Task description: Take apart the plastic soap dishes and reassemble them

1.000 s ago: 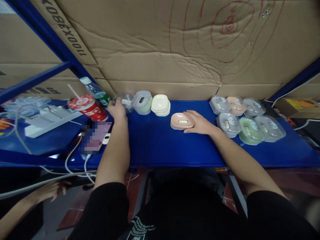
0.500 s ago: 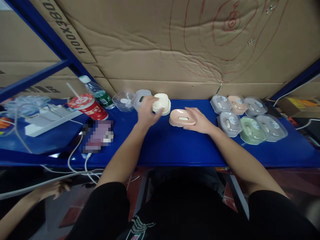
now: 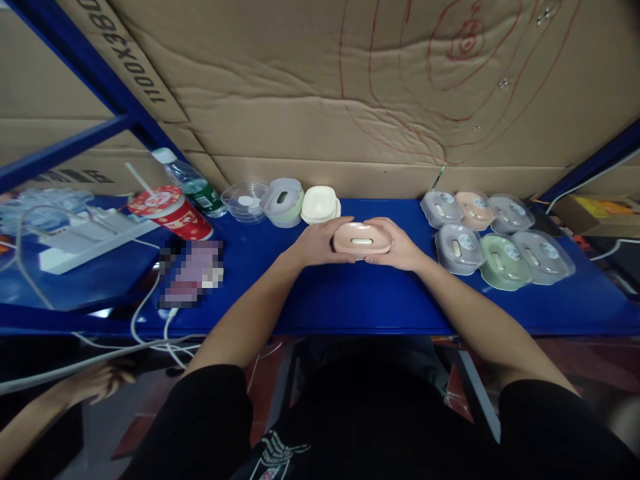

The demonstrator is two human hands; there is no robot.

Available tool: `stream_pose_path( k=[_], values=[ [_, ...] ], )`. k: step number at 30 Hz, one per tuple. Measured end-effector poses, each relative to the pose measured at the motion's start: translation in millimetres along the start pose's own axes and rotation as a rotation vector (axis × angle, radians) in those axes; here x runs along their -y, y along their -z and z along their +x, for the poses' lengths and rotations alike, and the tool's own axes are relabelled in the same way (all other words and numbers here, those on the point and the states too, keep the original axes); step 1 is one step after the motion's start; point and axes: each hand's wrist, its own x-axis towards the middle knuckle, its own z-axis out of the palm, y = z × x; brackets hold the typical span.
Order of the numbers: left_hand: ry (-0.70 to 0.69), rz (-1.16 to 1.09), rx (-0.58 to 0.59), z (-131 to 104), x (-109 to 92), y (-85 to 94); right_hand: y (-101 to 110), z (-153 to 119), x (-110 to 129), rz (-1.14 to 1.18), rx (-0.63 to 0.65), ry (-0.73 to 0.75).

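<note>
Peach box (image 3: 362, 233): mid-frame, now steadied from both ends.
My left hand (image 3: 319, 243): just joined, clasping it.
My right hand (image 3: 401, 245): still clasping.

A head-worn view — facing forward and down, over both hands (image 3: 314, 244) (image 3: 400, 245).

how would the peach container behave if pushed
The peach container is probably stiff, its rounded form undistorted between left hand and right hand. Its glossy top may be slippery. Low and wide, it would likely slide before tipping.
</note>
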Motion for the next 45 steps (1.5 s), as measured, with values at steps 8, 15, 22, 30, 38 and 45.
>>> stream_pose_path(
  k=[8,15,22,30,38,45],
  values=[
    [-0.027,-0.026,0.007,0,0,-3.1,-3,0,-11,0.254,-0.029,-0.156],
    [-0.018,-0.031,-0.047,-1,3,-5.6,-5,3,-11,0.336,-0.161,-0.180],
    [-0.117,0.031,-0.235,1,4,-5.2,0,5,-4,0.363,-0.337,-0.269],
    [-0.139,0.100,-0.299,4,6,-18.6,5,6,1,0.328,-0.583,-0.437],
    [-0.283,0.185,-0.344,4,4,-11.3,4,13,6,0.537,-0.535,-0.475],
    [-0.029,0.233,-0.748,-1,44,17.9,8,7,-4,0.220,-0.411,-0.288]
  ],
)
